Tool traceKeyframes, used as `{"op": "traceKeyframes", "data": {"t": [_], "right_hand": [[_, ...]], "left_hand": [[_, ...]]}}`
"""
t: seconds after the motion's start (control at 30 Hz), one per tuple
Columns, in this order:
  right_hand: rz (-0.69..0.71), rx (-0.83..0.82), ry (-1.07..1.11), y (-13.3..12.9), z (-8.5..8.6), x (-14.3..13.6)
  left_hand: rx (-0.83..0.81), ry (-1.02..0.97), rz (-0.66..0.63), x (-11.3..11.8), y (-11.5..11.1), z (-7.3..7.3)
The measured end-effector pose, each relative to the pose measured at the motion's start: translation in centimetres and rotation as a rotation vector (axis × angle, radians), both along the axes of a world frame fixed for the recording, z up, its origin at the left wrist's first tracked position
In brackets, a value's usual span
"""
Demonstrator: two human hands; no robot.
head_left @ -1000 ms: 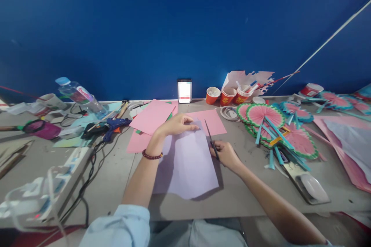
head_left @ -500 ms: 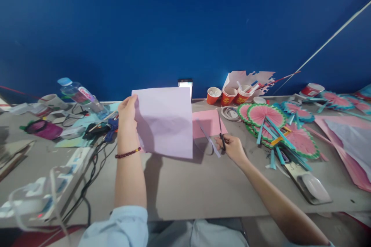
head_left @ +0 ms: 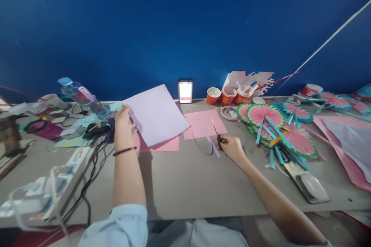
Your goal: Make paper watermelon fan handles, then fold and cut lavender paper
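Pale lilac rectangular paper sheet, lifted off the tabletop and tilted, pinched at its left edge by the left hand, hanging over the pink paper sheets near the middle of the far edge. Thin lilac paper strip, apparently cut from it, lying loose and partly curled on the grey tabletop just left of the right hand. Small black-handled scissors gripped in that right hand, fingers closed about the handles, blades pointing away toward the far edge over a second pink sheet; whether the blades are parted, too small to tell.

Risks, judged from this: sheet held by one edge only, so likely to sag, crease or slip from the pinch; strip light enough to be swept off by a sleeve or wrist; scissor tips near the pink sheet and able to nick it.

Left forearm raised, wrist with a dark bead bracelet, elbow near the front edge in a light blue sleeve. Right forearm bare, stretched diagonally from the front right, hand resting low on the tabletop.

Farther out: red paper cups and a phone along the far edge, pink-and-green pleated paper fans toward the right, a clear plastic bottle and a blue glue gun toward the left.
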State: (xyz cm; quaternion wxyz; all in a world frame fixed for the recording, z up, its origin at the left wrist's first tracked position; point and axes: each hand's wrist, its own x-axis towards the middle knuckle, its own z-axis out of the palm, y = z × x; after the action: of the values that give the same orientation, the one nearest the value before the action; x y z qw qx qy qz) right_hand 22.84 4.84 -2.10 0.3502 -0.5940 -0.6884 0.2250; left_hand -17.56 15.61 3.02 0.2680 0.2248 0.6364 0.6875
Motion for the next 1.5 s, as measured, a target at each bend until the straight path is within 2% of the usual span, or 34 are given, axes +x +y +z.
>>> {"op": "traceKeyframes", "data": {"t": [0.1,0.17,0.23,0.3,0.47,0.57,0.73,0.8,0.83,0.9,0.97,1.03,1.13,1.23,1.33,1.4,1.5], "right_hand": [[-0.003,0.007,-0.036,0.1,0.1,0.1],[-0.018,-0.022,-0.03,0.1,0.2,0.1],[-0.053,-0.114,0.018,0.2,0.1,0.2],[-0.096,-0.224,0.083,0.3,-0.1,0.4],[-0.143,-0.308,0.204,0.7,-0.7,0.9],[-0.161,-0.319,0.283,1.0,-0.9,1.4],[-0.145,-0.195,0.145,1.5,-1.0,2.3],[-0.155,-0.114,0.048,1.6,-0.8,2.7],[-0.166,-0.074,0.003,1.7,-0.7,3.0],[-0.202,-0.001,-0.089,1.9,-0.5,3.6],[-0.254,0.044,-0.186,2.2,-0.5,4.2],[-0.309,0.058,-0.275,2.4,-0.5,4.9],[-0.351,0.048,-0.342,2.7,-0.6,5.6],[-0.363,0.028,-0.359,2.9,-0.8,5.9],[-0.353,0.034,-0.359,3.0,-1.0,6.0],[-0.332,0.053,-0.345,3.2,-1.0,6.0],[-0.296,0.063,-0.336,3.3,-1.1,5.9]], "left_hand": [[-0.043,0.136,0.024,-0.8,-0.8,0.3],[-0.119,0.362,0.019,-1.4,-1.3,0.6],[-0.219,0.633,-0.041,-1.8,-1.6,0.8],[-0.294,0.822,-0.107,-2.0,-1.7,0.7],[-0.392,0.991,-0.139,-1.0,-1.9,0.2],[-0.397,1.004,-0.136,-0.1,-1.9,0.3],[-0.275,1.095,-0.131,1.8,-2.2,2.1],[-0.171,1.085,-0.257,3.0,-2.6,3.3],[-0.134,1.044,-0.372,3.9,-2.9,3.8],[-0.105,1.015,-0.663,6.2,-3.5,4.7],[-0.111,1.088,-0.957,9.3,-4.1,4.9],[-0.154,1.141,-1.218,12.6,-4.7,4.5],[-0.153,1.222,-1.341,16.6,-5.5,3.1],[-0.204,1.424,-1.349,18.8,-6.0,1.8],[-0.251,1.537,-1.36,19.2,-6.5,0.6],[-0.201,1.589,-1.332,18.9,-6.9,-0.5],[-0.038,1.603,-1.221,18.2,-7.8,-2.5]]}}
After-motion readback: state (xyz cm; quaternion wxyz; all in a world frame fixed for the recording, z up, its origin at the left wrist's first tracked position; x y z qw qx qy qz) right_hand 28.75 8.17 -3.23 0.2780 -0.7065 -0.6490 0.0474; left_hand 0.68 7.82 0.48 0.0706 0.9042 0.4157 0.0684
